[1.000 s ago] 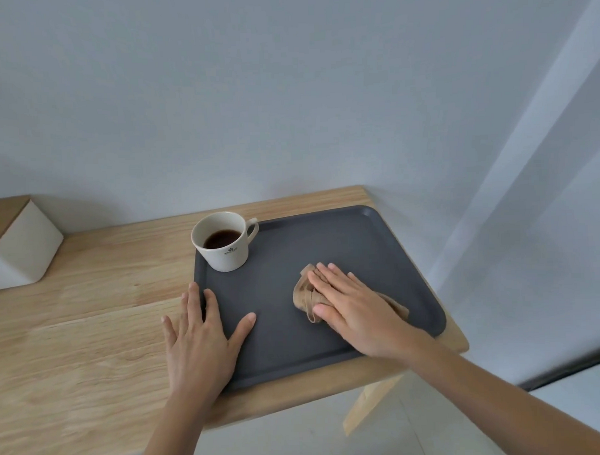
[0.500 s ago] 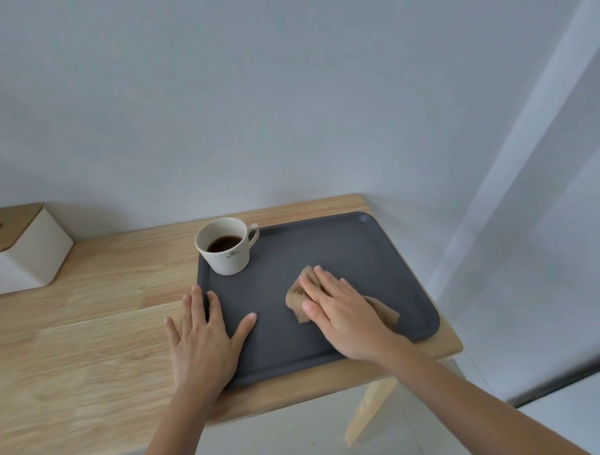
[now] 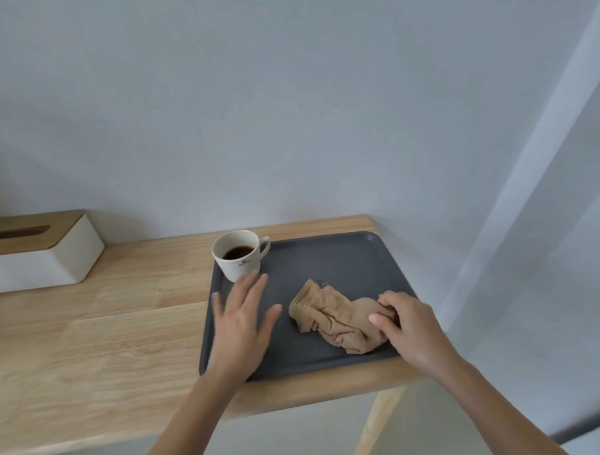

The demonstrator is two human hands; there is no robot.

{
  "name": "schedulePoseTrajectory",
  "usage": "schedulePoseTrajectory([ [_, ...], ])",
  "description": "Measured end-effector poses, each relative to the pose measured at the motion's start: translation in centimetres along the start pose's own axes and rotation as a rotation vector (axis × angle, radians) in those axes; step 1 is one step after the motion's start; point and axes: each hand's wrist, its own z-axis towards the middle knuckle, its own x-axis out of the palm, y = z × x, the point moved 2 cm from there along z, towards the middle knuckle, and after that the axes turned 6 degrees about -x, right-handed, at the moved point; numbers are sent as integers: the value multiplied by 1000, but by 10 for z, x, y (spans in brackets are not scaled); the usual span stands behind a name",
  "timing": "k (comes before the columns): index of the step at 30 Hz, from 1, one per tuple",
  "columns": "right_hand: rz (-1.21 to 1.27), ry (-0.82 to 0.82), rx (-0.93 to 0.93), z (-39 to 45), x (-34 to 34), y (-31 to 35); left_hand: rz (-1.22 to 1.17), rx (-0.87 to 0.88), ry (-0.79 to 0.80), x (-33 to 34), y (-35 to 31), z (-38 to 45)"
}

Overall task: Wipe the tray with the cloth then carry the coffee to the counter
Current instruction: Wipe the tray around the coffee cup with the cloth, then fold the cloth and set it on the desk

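Observation:
A dark grey tray lies at the right end of a wooden table. A white cup of coffee stands in its far left corner, handle to the right. A crumpled tan cloth rests on the tray's near right part. My right hand pinches the cloth's right end with curled fingers. My left hand is blurred, fingers spread, over the tray's left side with its fingertips just short of the cup.
A white tissue box with a wooden lid sits at the far left of the wooden table. The table's right edge and a slanted leg lie just beyond the tray. A grey wall stands behind.
My right hand slid back to the cloth's right end, uncovering most of it. My left hand left the tray's near left edge and moved toward the cup. The view shifted down.

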Motion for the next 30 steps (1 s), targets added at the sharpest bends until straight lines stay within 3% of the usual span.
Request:
schedulePoseTrajectory([
  [2, 104, 37, -44, 16, -19, 16, -187, 102, 129, -2, -34, 15],
  [6, 263, 166, -203, 46, -60, 55, -401, 165, 585, -7, -85, 54],
  [10, 343, 202, -294, 69, -89, 79, -567, 140, 728, -33, -97, 78],
  [17, 354, 207, -374, 93, -94, 111, -569, 117, 602, -71, -70, 77],
  [24, 387, 130, -395, 108, -55, 167, -597, -30, 316, -113, -11, 62],
  [30, 525, 249, -355, 117, -9, 222, -545, -106, 489, -173, 50, 44],
])
